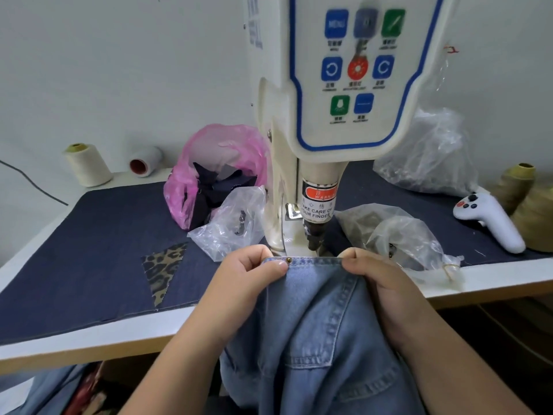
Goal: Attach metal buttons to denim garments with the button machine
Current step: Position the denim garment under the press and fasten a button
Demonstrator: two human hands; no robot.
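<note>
Left hand (250, 272): fingers curled, thumb pressed on top of the denim garment (317, 324), pinching its upper hem; thumb tip just beside a small metal button (289, 259) set in that hem
Right hand (372, 275): fingers curled tight, pinching the same hem at its other corner; hem drawn straight between the two hands
Denim garment: hangs from the fingers over the near edge of the table (89, 336) into the lap
Button machine (317, 187): punch head directly beyond the hem, between the two hands, apart from the cloth
Clear plastic bag (230, 226): beyond the left knuckles, near
Second clear bag (401, 235): just beyond the right knuckles, crowding that side
Leopard-print scrap (163, 271): left of the left hand, open dark mat around it
</note>
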